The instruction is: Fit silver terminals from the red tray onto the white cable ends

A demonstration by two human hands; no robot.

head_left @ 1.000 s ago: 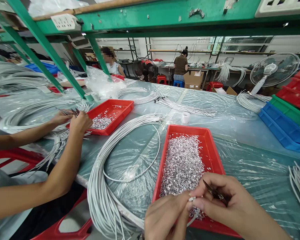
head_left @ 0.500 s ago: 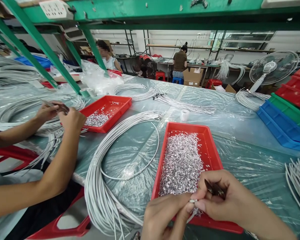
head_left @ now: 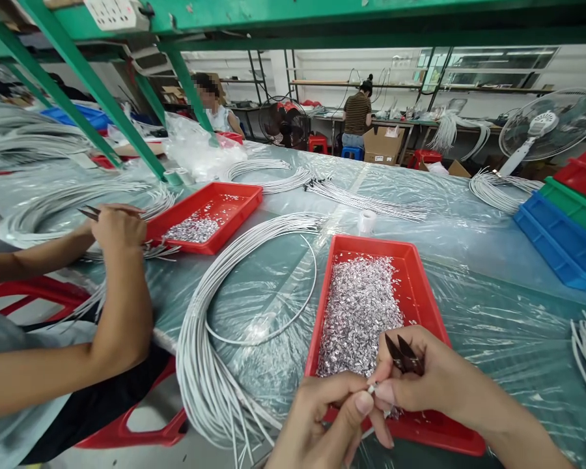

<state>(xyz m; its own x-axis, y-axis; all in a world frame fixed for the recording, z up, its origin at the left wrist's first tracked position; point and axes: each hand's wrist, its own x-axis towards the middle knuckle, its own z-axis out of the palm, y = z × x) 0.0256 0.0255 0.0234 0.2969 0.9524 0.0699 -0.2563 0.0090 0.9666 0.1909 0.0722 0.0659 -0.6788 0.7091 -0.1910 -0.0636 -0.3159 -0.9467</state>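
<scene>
Left hand (head_left: 322,417): low in the view, thumb and forefinger pinched together on the end of a white cable (head_left: 372,389).
Right hand (head_left: 415,381): meets the left over the near end of the red tray (head_left: 422,286); its fingertips are closed on the same cable end, and dark snips (head_left: 403,353) are tucked in the palm with the points sticking up.
Cable end: held between both hands, just above the tray's near edge; its tip is too small to make out.
Tray: full of small shiny metal bits (head_left: 356,312), lying on a table (head_left: 493,260) covered with clear plastic film.
Cable bundle (head_left: 209,365): a large white loop on the table, just left of the tray.
Co-worker's hands (head_left: 114,225): at the left, close together over another cable bundle, beside a second red tray (head_left: 234,202) holding fewer bits.
Bins (head_left: 566,228): blue, green and red, stacked at the right.
Fan (head_left: 547,130): stands beyond the bins.
</scene>
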